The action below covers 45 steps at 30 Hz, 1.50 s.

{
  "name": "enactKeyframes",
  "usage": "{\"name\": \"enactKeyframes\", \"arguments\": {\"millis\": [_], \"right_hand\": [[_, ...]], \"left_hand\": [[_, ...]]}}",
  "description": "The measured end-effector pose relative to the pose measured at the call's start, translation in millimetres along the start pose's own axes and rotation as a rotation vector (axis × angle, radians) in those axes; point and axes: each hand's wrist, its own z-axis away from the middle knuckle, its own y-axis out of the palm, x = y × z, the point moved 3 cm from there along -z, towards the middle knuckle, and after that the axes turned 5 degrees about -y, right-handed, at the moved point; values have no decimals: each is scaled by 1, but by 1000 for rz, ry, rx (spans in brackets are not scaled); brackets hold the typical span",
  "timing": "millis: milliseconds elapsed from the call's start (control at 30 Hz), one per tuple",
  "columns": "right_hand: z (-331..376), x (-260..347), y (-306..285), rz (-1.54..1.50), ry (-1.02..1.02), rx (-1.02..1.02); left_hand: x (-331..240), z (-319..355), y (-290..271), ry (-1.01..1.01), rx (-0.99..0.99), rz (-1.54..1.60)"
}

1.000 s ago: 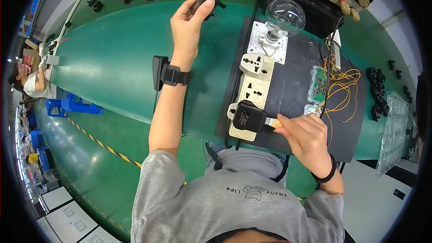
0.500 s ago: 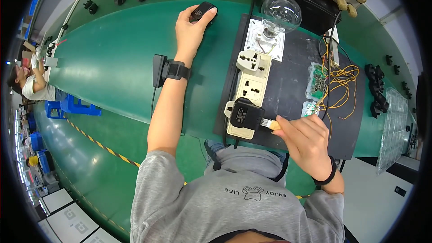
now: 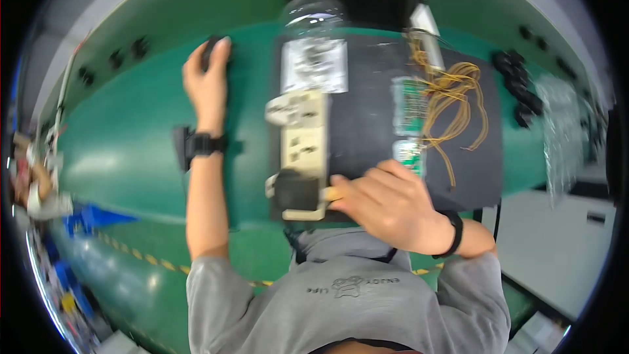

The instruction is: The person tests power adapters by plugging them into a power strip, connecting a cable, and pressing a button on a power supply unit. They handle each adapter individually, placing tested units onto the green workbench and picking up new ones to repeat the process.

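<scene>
My left hand (image 3: 206,82) is closed around a black power adapter (image 3: 211,52), mostly hidden by the fingers, on the far left part of the green table. My right hand (image 3: 393,206) pinches a small yellowish USB plug (image 3: 333,194) against the right side of another black power adapter (image 3: 296,191). That adapter sits on the near end of a cream power strip (image 3: 304,137). A white plug adapter (image 3: 283,110) is fitted at the strip's far end. Motion blur hides how deep the USB plug sits.
Beyond the strip, a clear glass bulb (image 3: 314,16) stands on a white base. Green circuit boards (image 3: 411,105) and yellow wires (image 3: 458,92) lie on the black mat (image 3: 367,111). A black adapter (image 3: 182,147) rests by my left wrist. Black parts (image 3: 517,85) and clear plastic trays (image 3: 560,131) are at right.
The whole view has swung, shifting the scene leftward and blurring it. Less of the USB plug's metal shows between my right fingers and the adapter. My left hand keeps its adapter.
</scene>
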Motion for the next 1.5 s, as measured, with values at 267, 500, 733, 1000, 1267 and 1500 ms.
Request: {"name": "enactKeyframes", "arguments": {"millis": [267,500,733,1000,1267,1500], "right_hand": [[83,-129,-129,653,700,-387],[251,-250,-159,460,1041,-294],[197,-227,-144,320,860,-239],[110,-173,-112,-417,711,-442],[-13,-108,-61,-547,331,-137],[-78,-66,-25,-235,237,260]], "left_hand": [[12,-44,-9,176,-417,-233],[19,-88,34,88,-242,-225],[18,-65,20,139,-227,22],[20,-17,7,-1,-159,263],[17,16,1,-47,-91,226],[11,13,1,-79,-77,216]]}}
